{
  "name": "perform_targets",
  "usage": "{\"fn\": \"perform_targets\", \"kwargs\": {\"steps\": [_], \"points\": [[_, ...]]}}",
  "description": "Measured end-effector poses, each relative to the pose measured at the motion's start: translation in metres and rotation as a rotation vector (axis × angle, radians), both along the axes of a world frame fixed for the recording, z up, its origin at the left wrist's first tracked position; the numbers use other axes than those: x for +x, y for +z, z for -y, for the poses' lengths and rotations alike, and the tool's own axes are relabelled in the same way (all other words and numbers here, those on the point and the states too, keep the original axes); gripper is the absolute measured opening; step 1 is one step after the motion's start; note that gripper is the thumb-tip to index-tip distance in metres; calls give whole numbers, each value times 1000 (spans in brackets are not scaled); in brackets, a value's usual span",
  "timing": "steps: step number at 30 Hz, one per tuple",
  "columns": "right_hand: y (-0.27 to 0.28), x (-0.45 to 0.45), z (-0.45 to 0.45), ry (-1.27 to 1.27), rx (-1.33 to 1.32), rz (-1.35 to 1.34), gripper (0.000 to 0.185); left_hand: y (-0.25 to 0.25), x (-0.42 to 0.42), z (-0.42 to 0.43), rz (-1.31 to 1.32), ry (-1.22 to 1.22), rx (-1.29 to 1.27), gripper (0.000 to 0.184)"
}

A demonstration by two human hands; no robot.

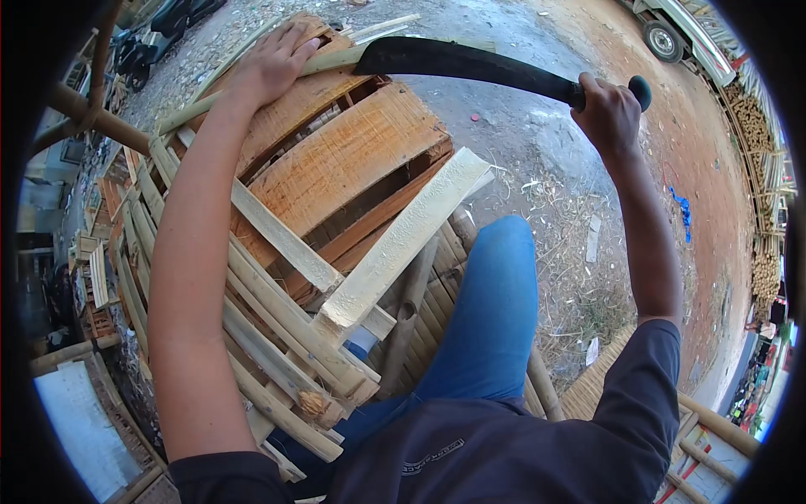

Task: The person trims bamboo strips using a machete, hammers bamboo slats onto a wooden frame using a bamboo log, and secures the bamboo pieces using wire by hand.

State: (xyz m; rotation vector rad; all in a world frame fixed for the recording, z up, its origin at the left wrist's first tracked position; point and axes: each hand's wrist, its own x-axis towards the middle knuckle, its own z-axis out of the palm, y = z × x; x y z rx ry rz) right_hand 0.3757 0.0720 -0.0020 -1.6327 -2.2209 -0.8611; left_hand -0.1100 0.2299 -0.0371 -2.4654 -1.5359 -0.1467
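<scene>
My right hand [609, 109] is wrapped round the handle of a machete [470, 63], a dark, curved blade pointing left. Its tip end meets a pale bamboo strip [336, 59], or overlaps it from this angle. The strip runs across the top of some orange-brown wooden boards [353, 151]. My left hand [273, 63] lies over the strip, with its fingers stretched out flat on the wood and the thumb apart. The palm side is hidden.
Pale squared pieces [403, 244] lean across the boards near my bent knee [495, 286]. Curved bamboo slats [285, 328] run under my left arm. Littered ground [579, 252] lies beyond; a parked vehicle [680, 38] and stacked poles [751, 126] stand far right.
</scene>
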Motion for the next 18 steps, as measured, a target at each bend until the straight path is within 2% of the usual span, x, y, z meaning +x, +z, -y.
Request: {"fn": "perform_targets", "kwargs": {"steps": [1,4,7,10,12,16,18], "points": [[-1,0,0,0,-2,-2,19,-2,-1,-1,-39,-22,10,69],[-5,-1,4,0,-14,-20,18,6,14,19,101,68,31,53],[-11,-1,4,-11,-86,-65,15,-3,2,2,-40,-24,68,54],[-12,-3,8,-51,-254,-109,11,-5,1,-3,39,45,-9,70],[-13,-5,13,-56,-352,-157,9,-6,0,-5,26,32,-5,70],[-29,0,33,-47,-323,-232,6,-9,-6,-11,-34,27,-5,69],[-50,9,47,-63,-327,-315,6,-6,-1,-2,37,61,-27,70]]}}
